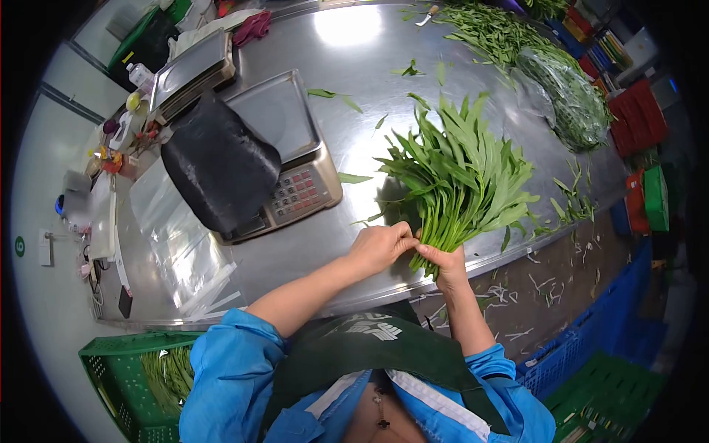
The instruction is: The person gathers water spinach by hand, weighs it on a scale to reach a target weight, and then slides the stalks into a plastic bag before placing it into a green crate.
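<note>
A thick bunch of leafy greens, which looks like water spinach (465, 173), is held over the front edge of the steel table, leaves pointing away from me and cut stems towards me. My right hand (449, 267) is wrapped round the stems near their cut ends, thumb across the top. At the left side of the same stems, my left hand (382, 246) is closed in a pinch. Whatever lies between its fingertips is too small to make out. Loose leaves (354, 178) lie on the table left of the bunch.
A digital scale (303, 193) partly covered by a black sheet (218, 166) stands left, beside clear plastic bags (177, 244). More greens (487, 33), a bagged bundle (572, 100) and a knife (427, 15) lie at the back right. Green crates (111, 362) stand below the table.
</note>
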`<state>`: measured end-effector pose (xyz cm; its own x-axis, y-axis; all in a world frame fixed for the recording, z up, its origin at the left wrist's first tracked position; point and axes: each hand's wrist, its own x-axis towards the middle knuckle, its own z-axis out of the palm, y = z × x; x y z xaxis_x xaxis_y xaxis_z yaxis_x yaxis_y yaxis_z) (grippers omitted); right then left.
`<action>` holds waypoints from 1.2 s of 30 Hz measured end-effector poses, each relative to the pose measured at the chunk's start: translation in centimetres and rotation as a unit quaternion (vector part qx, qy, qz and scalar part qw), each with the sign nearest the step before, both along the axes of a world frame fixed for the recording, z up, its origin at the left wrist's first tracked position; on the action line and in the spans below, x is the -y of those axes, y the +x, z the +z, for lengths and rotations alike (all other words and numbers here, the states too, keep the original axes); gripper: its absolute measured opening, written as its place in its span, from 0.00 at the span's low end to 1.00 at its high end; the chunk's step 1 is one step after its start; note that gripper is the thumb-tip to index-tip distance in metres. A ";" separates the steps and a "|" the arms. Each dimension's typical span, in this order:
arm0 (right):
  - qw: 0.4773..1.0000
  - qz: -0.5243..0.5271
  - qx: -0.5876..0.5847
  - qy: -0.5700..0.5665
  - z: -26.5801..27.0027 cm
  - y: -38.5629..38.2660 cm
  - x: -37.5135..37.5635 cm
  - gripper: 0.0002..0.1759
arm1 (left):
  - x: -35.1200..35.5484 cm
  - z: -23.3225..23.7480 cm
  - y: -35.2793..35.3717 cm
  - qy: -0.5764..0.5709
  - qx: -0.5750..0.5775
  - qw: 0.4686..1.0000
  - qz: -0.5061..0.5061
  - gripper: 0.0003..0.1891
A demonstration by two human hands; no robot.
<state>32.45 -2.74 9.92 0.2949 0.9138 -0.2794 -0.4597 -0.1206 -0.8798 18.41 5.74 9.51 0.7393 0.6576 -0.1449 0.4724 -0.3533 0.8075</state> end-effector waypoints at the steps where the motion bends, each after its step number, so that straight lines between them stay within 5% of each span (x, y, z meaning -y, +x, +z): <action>1: 1.000 0.005 0.001 0.000 0.0 -0.3 -0.1 0.19 | 0.3 0.2 -0.9 0.000 0.001 1.000 0.005 0.09; 4: 0.992 -0.087 -0.089 0.006 0.5 0.2 -0.4 0.25 | 2.0 1.1 -4.2 0.083 0.065 0.979 -0.173 0.05; 6: 0.994 -0.085 -0.074 0.004 2.5 1.7 0.1 0.23 | 2.5 -2.2 -6.0 0.093 0.005 0.987 -0.134 0.07; 10: 0.951 0.258 0.167 -0.047 3.6 3.2 2.0 0.22 | 2.5 -3.6 -8.6 0.317 0.035 0.946 -0.057 0.13; 12: 0.886 0.417 0.195 -0.060 4.0 1.4 1.8 0.26 | 4.9 -2.5 -10.4 0.062 0.013 0.965 -0.255 0.19; 14: 0.786 0.556 0.269 0.017 1.6 -1.0 0.1 0.29 | 6.9 -2.8 -12.3 -0.248 0.018 0.927 -0.280 0.20; 16: 0.751 0.625 0.211 -0.020 -3.3 -2.3 -1.5 0.25 | 7.8 -2.8 -13.8 -0.239 0.047 0.936 -0.253 0.20; 18: 0.681 0.669 0.284 -0.086 -7.4 0.0 -4.0 0.22 | 7.0 -2.2 -15.1 -0.225 0.075 0.945 -0.225 0.20; 20: 0.785 0.553 0.245 -0.133 -8.4 6.3 -5.6 0.18 | 5.7 -1.2 -16.7 -0.342 -0.041 0.920 -0.188 0.19; 22: 0.876 0.339 0.274 -0.205 -7.2 15.1 -6.7 0.18 | 4.3 -1.1 -18.3 -0.366 0.006 0.925 -0.105 0.18; 23: 0.881 0.195 0.349 -0.252 -10.6 21.7 -7.0 0.17 | 3.5 -0.4 -18.9 -0.335 0.016 0.941 -0.045 0.17; 25: 0.902 -0.052 0.323 -0.281 -6.2 26.2 -7.7 0.10 | 1.8 1.0 -20.5 -0.294 0.026 0.955 0.015 0.17; 27: 0.926 -0.178 0.261 -0.206 -1.6 26.6 -9.2 0.05 | 0.5 1.6 -22.0 -0.195 0.078 0.965 0.155 0.17; 30: 0.911 -0.018 0.398 -0.112 2.9 21.1 -9.5 0.11 | 0.2 1.1 -23.1 -0.176 0.081 0.961 0.196 0.17; 31: 0.880 0.106 0.439 -0.145 4.3 18.2 -9.3 0.14 | 0.6 0.9 -22.7 -0.198 0.096 0.959 0.179 0.17; 34: 0.671 0.538 0.488 -0.146 4.2 13.6 -11.7 0.20 | 1.5 0.0 -21.4 -0.244 0.055 0.961 0.118 0.16; 36: 0.542 0.713 0.444 -0.015 1.9 10.7 -13.5 0.24 | 1.8 -0.2 -20.5 -0.246 0.036 0.961 0.117 0.16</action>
